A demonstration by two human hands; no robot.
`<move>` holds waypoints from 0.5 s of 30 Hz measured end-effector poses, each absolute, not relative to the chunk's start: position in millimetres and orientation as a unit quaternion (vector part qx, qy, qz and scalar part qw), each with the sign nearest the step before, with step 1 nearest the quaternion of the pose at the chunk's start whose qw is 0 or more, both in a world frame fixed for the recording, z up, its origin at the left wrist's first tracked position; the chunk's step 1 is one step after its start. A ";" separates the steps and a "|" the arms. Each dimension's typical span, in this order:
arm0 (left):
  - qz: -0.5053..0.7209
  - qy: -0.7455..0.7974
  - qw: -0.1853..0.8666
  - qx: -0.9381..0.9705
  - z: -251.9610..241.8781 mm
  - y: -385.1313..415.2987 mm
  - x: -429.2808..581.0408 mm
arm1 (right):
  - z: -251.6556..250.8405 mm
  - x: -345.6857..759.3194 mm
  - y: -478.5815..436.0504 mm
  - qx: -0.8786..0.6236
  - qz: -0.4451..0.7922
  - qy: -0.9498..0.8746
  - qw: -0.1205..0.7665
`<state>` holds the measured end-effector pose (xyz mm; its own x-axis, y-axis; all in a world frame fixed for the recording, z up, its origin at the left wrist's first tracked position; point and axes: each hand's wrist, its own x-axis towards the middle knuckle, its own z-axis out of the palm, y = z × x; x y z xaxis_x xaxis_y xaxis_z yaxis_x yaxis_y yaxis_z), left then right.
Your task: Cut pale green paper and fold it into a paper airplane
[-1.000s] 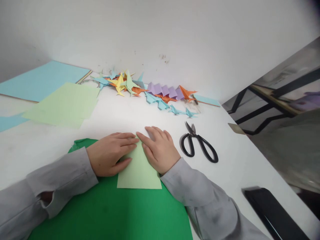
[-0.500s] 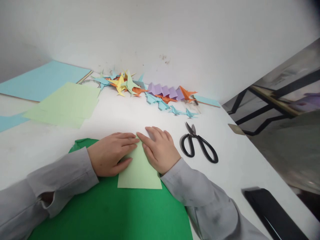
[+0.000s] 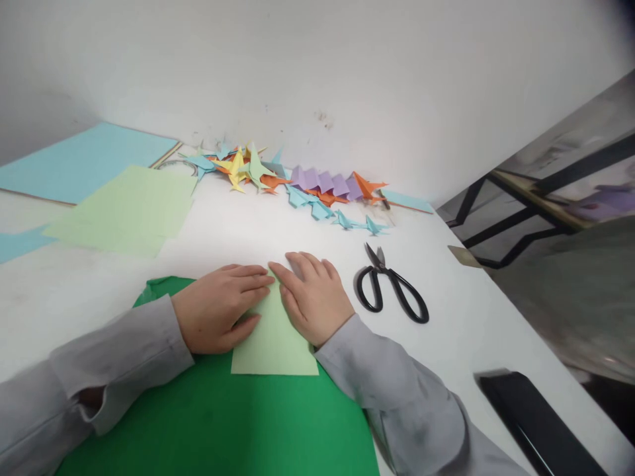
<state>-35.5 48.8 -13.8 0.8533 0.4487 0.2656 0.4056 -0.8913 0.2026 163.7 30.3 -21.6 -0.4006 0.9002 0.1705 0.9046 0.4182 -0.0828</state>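
A pale green sheet of paper (image 3: 276,344) lies on a bright green mat (image 3: 218,416), its near edge straight and its far part covered by my fingers. My left hand (image 3: 222,307) rests flat on the paper's left side, fingers stretched out toward the middle. From the right, my right hand (image 3: 317,296) presses on the far end, index fingertip close to the left fingertips, the other fingers spread over the far edge. Both hands are open and touch the paper without gripping it. Whether the hidden far part is folded, I cannot tell.
Black-handled scissors (image 3: 393,284) lie partly open to the right. A black phone-like slab (image 3: 536,423) is at the near right. Folded paper cranes (image 3: 243,168) and a purple pleated paper strip (image 3: 325,182) line the wall. Pale green sheets (image 3: 129,211) and blue sheets (image 3: 94,162) lie left.
The whole view has shifted slightly, so things appear a little further left. My hands keep nearly the same place on the paper.
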 end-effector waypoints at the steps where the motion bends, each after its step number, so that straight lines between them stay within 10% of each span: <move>1: 0.156 0.222 0.069 0.960 -13.9 48.7 -35.4 | -21.9 163.4 30.7 -0.541 -0.011 -0.835 0.095; 15: 0.162 0.217 0.067 0.960 -14.9 49.6 -35.9 | -21.0 164.6 31.7 -0.545 0.001 -0.833 0.095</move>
<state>-35.9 49.6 -14.9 0.8540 0.4376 0.2814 0.3943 -0.8972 0.1986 164.6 31.7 -21.0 -0.3875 0.9085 0.1567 0.9082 0.4054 -0.1043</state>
